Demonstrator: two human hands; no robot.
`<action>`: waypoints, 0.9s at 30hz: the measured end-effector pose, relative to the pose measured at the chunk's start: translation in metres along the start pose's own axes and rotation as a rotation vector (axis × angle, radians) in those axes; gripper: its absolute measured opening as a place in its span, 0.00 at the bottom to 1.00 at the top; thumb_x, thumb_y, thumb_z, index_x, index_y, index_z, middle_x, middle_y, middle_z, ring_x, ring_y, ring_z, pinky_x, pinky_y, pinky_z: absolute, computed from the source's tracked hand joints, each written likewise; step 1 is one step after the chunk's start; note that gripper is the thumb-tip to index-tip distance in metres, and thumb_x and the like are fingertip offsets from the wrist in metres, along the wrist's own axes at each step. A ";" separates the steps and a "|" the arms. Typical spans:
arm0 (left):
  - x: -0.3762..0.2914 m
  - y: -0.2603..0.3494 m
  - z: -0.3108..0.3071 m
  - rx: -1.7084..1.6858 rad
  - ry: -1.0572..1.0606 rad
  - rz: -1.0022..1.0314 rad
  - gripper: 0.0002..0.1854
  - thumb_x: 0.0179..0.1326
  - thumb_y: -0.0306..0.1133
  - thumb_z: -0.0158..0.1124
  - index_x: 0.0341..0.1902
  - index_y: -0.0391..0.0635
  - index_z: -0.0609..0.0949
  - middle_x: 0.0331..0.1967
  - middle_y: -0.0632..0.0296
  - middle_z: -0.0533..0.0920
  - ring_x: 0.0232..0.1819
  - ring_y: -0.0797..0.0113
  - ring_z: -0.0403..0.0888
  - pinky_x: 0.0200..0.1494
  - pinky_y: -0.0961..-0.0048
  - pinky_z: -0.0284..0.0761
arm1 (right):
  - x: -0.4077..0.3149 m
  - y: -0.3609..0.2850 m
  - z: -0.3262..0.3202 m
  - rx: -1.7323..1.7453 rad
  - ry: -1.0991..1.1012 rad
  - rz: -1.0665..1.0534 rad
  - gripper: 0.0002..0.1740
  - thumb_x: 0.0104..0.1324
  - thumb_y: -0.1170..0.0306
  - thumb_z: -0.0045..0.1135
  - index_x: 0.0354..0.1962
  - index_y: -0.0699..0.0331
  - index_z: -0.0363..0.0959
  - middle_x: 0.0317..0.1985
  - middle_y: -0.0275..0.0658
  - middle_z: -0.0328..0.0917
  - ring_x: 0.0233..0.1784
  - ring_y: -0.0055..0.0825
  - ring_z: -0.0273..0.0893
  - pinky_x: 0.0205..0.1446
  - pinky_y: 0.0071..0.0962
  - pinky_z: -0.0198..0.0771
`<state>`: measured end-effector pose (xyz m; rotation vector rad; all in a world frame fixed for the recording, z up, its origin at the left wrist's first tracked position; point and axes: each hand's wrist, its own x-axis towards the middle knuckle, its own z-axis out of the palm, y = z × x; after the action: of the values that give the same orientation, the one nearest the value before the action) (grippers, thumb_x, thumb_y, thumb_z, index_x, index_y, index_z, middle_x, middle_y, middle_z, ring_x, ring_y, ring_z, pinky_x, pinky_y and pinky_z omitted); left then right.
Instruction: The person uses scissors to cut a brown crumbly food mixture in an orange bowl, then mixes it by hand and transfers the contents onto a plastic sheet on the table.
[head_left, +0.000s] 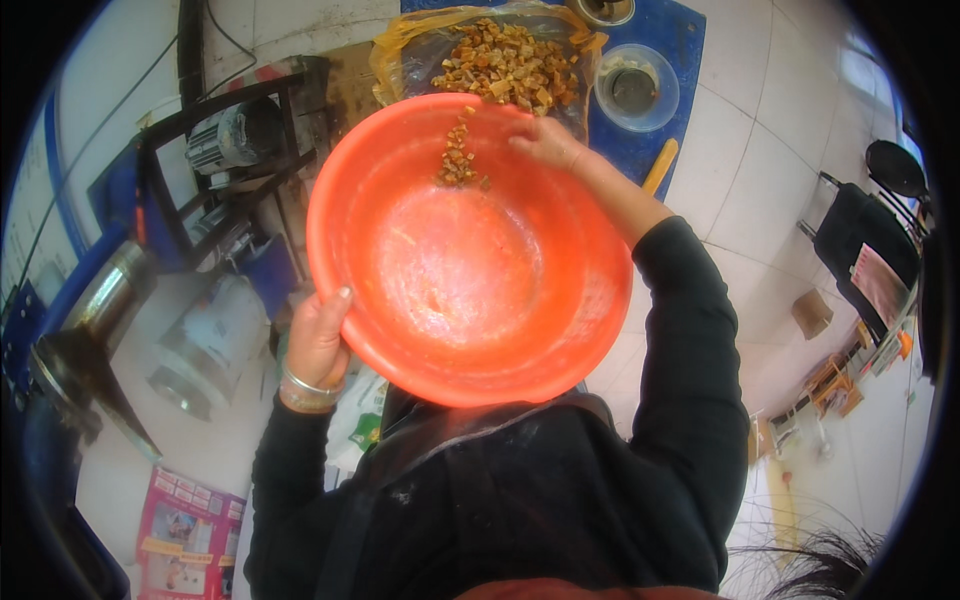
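A large orange plastic basin (577, 277) is before my torso, tilted towards its far side. My left hand (319, 341) grips its left rim, thumb on top, a bangle at the wrist. Inside, small brown-amber pieces (456, 161) lie in a narrow trail on the far wall. My right hand (551, 144) is at the far right of the basin, fingers bent near the rim; whether it holds anything is unclear. Just beyond the rim, a heap of amber-coloured rough chunks (517, 64) rests on a yellowish plastic bag (390, 56), partly hidden by the basin.
A blue board (686, 45) carries a clear plastic tub (637, 88), another container (604, 9) and a yellow-handled tool (661, 166). Left stand a motor in a metal frame (236, 139) and a metal pipe (124, 289). A black chair (866, 232) and small box (811, 313) are at right.
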<state>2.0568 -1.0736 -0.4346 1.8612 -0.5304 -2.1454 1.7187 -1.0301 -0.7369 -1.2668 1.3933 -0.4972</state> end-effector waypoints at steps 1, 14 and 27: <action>0.000 0.000 0.000 -0.017 -0.021 0.013 0.17 0.67 0.32 0.56 0.53 0.30 0.75 0.49 0.52 0.81 0.49 0.64 0.80 0.55 0.70 0.75 | 0.004 -0.002 0.001 0.099 0.121 -0.062 0.21 0.63 0.64 0.55 0.53 0.57 0.75 0.48 0.48 0.79 0.51 0.40 0.78 0.58 0.34 0.70; 0.001 -0.003 -0.009 0.022 -0.008 -0.006 0.20 0.67 0.33 0.57 0.56 0.30 0.73 0.51 0.50 0.80 0.51 0.63 0.80 0.56 0.69 0.75 | -0.008 -0.022 0.083 -0.042 0.197 -0.104 0.16 0.61 0.69 0.52 0.47 0.58 0.79 0.48 0.45 0.80 0.53 0.42 0.76 0.62 0.38 0.67; 0.003 -0.005 -0.017 -0.039 -0.014 -0.016 0.20 0.67 0.33 0.57 0.57 0.30 0.72 0.52 0.50 0.79 0.51 0.63 0.80 0.57 0.68 0.74 | -0.013 -0.033 0.112 0.104 0.170 -0.146 0.24 0.60 0.72 0.53 0.56 0.60 0.71 0.60 0.48 0.69 0.64 0.44 0.66 0.68 0.38 0.62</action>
<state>2.0730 -1.0719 -0.4420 1.8377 -0.4748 -2.1652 1.8290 -0.9899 -0.7346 -1.2697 1.4016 -0.7832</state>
